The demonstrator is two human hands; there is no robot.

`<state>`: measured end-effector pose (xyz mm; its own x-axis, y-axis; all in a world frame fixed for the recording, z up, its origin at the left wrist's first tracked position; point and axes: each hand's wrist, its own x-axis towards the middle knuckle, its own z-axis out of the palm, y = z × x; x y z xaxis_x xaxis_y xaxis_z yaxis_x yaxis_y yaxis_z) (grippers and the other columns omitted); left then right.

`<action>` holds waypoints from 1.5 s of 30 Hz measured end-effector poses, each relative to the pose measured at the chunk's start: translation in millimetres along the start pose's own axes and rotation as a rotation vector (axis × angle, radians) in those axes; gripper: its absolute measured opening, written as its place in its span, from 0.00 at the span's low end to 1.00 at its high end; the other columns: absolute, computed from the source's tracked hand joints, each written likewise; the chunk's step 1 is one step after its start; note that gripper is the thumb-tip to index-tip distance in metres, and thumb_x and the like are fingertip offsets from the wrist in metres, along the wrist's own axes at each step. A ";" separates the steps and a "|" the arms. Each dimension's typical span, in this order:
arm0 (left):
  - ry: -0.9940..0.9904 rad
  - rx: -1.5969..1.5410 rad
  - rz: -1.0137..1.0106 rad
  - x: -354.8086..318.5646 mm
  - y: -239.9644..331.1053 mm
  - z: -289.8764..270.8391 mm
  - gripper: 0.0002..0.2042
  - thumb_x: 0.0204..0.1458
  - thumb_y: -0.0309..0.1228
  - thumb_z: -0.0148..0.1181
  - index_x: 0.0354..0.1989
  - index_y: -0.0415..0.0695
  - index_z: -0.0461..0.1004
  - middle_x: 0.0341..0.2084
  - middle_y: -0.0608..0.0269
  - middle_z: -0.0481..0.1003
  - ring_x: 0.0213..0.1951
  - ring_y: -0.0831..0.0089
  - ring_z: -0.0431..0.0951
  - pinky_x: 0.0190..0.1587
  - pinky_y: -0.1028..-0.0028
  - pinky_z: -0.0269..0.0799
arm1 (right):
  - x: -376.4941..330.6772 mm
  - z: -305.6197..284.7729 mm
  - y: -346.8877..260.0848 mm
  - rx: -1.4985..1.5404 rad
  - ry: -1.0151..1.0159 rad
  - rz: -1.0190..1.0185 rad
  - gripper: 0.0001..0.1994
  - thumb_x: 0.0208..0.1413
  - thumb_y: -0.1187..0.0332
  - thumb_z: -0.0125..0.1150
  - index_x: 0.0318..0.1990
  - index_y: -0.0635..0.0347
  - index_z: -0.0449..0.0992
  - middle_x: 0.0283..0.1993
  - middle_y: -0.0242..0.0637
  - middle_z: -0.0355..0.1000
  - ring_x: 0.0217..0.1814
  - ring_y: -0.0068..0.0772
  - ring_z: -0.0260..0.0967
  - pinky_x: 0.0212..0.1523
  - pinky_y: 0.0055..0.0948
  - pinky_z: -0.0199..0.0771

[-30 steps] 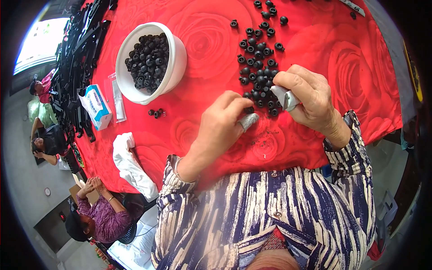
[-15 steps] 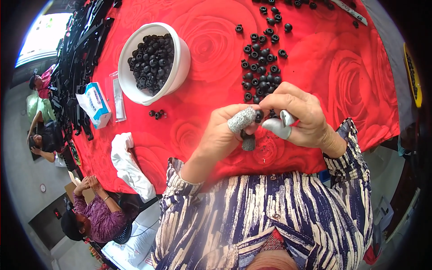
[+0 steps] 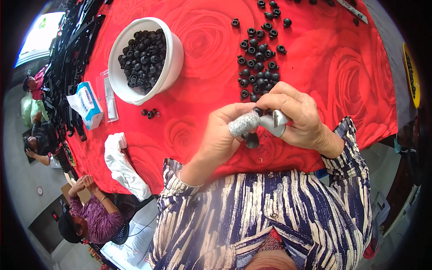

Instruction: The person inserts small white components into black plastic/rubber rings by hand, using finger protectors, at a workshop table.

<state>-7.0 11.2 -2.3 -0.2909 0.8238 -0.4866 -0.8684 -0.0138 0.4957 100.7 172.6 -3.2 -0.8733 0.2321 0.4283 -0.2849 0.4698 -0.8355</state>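
Note:
My left hand (image 3: 218,132) is closed in a pinch, with grey speckled wrapping (image 3: 244,123) around one finger. In its fingertips is a small black ball-shaped part (image 3: 258,110), mostly covered by the fingers. My right hand (image 3: 300,118) pinches the same part from the other side. A silvery cover (image 3: 273,126) sits on its thumb, and another pale shiny cover (image 3: 280,118) is on a finger. Below the wrapped finger shows a dark piece (image 3: 252,140); whether it is a part or a finger cover, I cannot tell. Just beyond my hands lie many loose black ball-shaped parts (image 3: 260,65).
A white tub (image 3: 173,67) full of similar black parts stands on the red rose-patterned cloth (image 3: 202,40). Nearby are several loose parts (image 3: 150,113), a tissue box (image 3: 91,105), a clear packet (image 3: 110,99) and a white cloth (image 3: 121,166). Long black strips (image 3: 74,58) pile up at left, where other people sit.
My right thumb has moved left against the wrapped finger, and the hands have drawn closer together. The black part is now more hidden. The whole view has shifted slightly.

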 end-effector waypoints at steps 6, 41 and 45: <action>-0.067 0.090 0.016 -4.4 6.8 0.8 0.15 0.51 0.22 0.61 0.49 0.36 0.74 0.35 0.59 0.77 0.34 0.77 0.77 0.33 0.77 0.75 | 0.6 -0.8 -4.1 -0.040 0.010 -0.042 0.17 0.39 0.81 0.68 0.41 0.66 0.75 0.32 0.40 0.70 0.27 0.32 0.70 0.24 0.26 0.69; -0.065 0.511 0.268 -15.5 8.4 8.4 0.11 0.54 0.19 0.57 0.45 0.33 0.74 0.39 0.59 0.72 0.39 0.78 0.74 0.39 0.81 0.72 | 3.4 -21.6 -4.8 0.287 -0.192 0.207 0.15 0.52 0.72 0.53 0.46 0.68 0.67 0.35 0.40 0.65 0.31 0.27 0.62 0.31 0.24 0.62; -0.091 0.533 0.325 -13.5 7.4 8.7 0.12 0.53 0.19 0.58 0.46 0.33 0.73 0.40 0.58 0.72 0.39 0.77 0.74 0.39 0.80 0.72 | 2.4 -17.8 -9.3 0.160 -0.178 0.241 0.12 0.53 0.75 0.52 0.46 0.69 0.68 0.36 0.41 0.66 0.33 0.30 0.66 0.33 0.26 0.66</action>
<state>-6.0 4.9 14.2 -0.4502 0.8704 -0.1993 -0.4150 -0.0064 0.9098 108.3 183.9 11.7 -0.9745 0.1608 0.1565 -0.1077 0.2767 -0.9549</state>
